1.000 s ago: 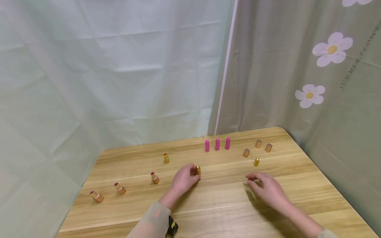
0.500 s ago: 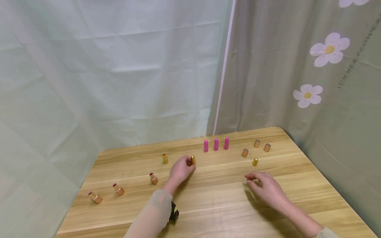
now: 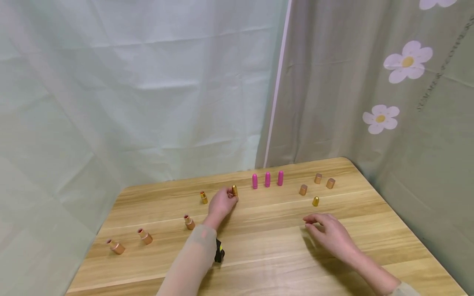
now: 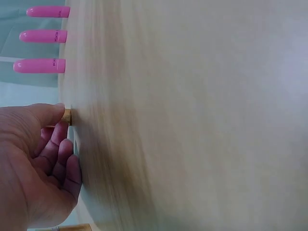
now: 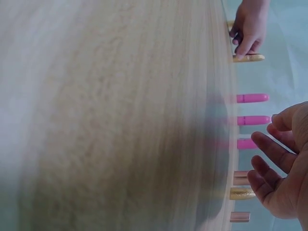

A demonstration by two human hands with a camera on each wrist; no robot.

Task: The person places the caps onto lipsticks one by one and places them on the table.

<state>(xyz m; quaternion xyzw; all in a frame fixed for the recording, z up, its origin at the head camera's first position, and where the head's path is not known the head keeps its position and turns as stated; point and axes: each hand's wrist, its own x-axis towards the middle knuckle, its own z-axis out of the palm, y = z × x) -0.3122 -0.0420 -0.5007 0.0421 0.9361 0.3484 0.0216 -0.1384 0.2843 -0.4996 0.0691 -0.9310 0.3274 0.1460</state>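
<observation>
Near the far side of the table, my left hand [image 3: 220,204] pinches a gold bullet-shaped lipstick [image 3: 234,190] upright between thumb and fingers. In the left wrist view the fingers hide most of that gold lipstick [image 4: 68,117]; its base is at the tabletop. Left of this hand stands an uncapped gold lipstick [image 3: 204,197]. Three pink lipsticks [image 3: 267,179] stand in a row to its right. My right hand [image 3: 331,234] hovers above the right half of the table, fingers loosely bent and holding nothing. Beyond it is a gold lipstick cap [image 3: 315,201].
Three uncapped rose-gold lipsticks [image 3: 145,236] stand spread along the table's left side. Three rose-gold caps [image 3: 303,190] stand at the back right. Behind the wooden table [image 3: 266,246] hangs a pale curtain [image 3: 185,102]. A black device [image 3: 219,251] sits at the left wrist.
My left hand has moved away from me and slightly left, carrying the gold lipstick toward the back of the table. The right hand has stayed in nearly the same place.
</observation>
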